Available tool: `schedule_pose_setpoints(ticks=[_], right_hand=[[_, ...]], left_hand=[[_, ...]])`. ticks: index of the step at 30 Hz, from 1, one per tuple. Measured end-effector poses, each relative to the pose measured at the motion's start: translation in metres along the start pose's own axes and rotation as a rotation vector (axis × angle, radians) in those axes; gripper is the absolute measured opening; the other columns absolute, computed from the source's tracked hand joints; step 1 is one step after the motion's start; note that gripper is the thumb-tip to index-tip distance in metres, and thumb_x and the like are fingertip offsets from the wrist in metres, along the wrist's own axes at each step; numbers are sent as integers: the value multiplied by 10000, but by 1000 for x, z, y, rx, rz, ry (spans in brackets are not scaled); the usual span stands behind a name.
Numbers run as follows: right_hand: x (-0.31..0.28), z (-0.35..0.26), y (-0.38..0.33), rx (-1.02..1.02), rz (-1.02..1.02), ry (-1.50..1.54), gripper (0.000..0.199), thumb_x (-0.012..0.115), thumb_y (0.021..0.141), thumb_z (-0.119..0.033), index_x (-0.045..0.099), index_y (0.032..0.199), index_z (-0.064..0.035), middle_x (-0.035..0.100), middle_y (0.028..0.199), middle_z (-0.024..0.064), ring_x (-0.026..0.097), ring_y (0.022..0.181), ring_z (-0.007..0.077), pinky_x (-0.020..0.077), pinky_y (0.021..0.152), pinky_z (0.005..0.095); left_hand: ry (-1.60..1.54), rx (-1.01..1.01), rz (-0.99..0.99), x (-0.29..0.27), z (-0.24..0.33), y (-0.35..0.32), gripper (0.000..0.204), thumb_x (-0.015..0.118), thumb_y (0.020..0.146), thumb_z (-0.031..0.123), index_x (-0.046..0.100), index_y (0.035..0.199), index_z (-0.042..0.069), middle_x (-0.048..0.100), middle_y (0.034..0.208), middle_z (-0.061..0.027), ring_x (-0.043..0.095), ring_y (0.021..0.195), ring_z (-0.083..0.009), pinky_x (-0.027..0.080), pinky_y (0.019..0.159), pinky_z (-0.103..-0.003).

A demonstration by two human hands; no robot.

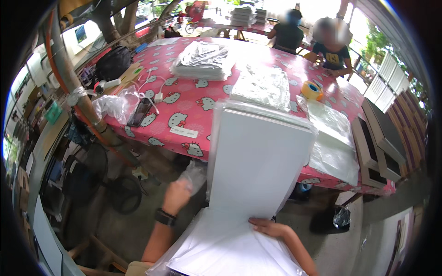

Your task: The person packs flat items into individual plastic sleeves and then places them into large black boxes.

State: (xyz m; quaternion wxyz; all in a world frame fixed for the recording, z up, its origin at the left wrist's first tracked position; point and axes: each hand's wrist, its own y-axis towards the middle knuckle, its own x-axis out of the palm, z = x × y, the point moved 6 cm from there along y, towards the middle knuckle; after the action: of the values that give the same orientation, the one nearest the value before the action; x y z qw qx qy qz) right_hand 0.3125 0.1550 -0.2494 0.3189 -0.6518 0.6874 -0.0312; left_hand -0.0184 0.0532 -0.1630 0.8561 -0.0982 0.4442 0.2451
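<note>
A large white panel in a clear plastic bag (258, 158) leans up against the table's near edge. Below it, across my lap, lies another white panel or sheet (230, 246) with clear plastic around its edges. My right hand (268, 227) lies flat on this lower piece near the fold between the two, fingers stretched out. Off to the left, my left hand (177, 197), with a dark wristband, is closed on a crumpled piece of clear plastic (196, 176). Its fingertips are partly hidden.
The table with a pink patterned cloth (184, 99) carries plastic-wrapped stacks (202, 60), a phone (139, 112), a tape roll (312, 90), flat clear bags (334, 158) and dark-and-white boxes (380, 138). A post (76, 83) stands left; two people sit at the far side.
</note>
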Motion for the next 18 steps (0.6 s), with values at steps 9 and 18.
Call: schedule_pose_setpoints(ticks=[9,18], right_hand=[[-160,-224,-33,-533,820,89,303,699,691,-133,583,951,-28,594,925,71,556,860,174,419,795,288],[-128,-201,-14,-503,830,674,120,592,792,-48,522,879,-3,548,797,24,510,739,87,430,666,213]], left_hand=[[-1522,409,-81,-105,203,36,463,346,915,345,353,1250,26,457,1034,-24,430,896,-102,362,744,-215],[-1562,219,-482,-18,225,20,509,399,899,305,282,1294,6,357,1284,-68,360,1140,-177,282,963,-319]])
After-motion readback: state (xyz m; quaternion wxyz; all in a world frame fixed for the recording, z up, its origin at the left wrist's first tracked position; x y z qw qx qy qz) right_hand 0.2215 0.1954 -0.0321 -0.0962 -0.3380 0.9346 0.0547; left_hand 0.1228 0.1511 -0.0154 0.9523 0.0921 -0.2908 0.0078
